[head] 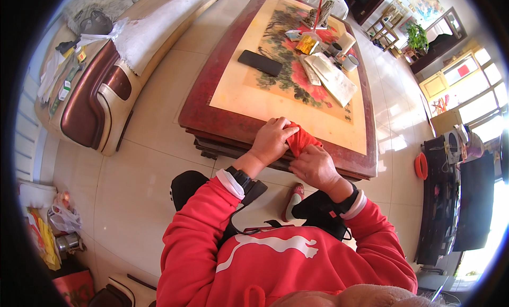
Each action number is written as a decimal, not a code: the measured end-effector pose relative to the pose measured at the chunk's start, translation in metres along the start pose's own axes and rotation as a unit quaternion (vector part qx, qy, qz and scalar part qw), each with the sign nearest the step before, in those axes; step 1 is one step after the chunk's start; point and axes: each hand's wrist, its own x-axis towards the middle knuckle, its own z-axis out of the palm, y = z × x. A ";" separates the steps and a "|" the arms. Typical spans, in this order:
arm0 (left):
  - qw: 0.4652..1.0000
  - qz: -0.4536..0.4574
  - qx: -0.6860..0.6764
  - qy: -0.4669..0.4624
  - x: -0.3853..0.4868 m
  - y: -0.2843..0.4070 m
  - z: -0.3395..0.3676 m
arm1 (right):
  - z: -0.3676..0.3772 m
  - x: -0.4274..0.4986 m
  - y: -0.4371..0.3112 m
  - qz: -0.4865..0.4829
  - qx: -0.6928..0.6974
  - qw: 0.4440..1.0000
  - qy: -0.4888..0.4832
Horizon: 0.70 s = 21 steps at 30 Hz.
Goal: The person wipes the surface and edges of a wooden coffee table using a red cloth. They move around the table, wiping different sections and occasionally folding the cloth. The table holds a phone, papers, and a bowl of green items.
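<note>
A bunched red cloth [301,139] is between my two hands at the near edge of a dark red table [222,96]. My left hand [274,139] grips its left side, with fingers bent over the fabric. Lower and to the right, my right hand [316,168] pinches the cloth's near end at the table rim. The fingertips of the right hand are partly hidden. Each wrist wears a black band, and a cable runs down from the left one.
On the table's floral painted sheet [238,96] lie a black smartphone [260,63], folded pale cloths [334,78], a yellow packet [306,44] and a white mug [350,62]. A leather sofa [89,96] stands left. An orange basin [421,166] is beside the dark cabinet [433,203] at right.
</note>
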 end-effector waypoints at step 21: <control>0.986 -0.147 0.064 0.043 -0.026 -0.027 -0.068 | 0.074 0.105 0.031 -0.007 0.055 0.998 0.036</control>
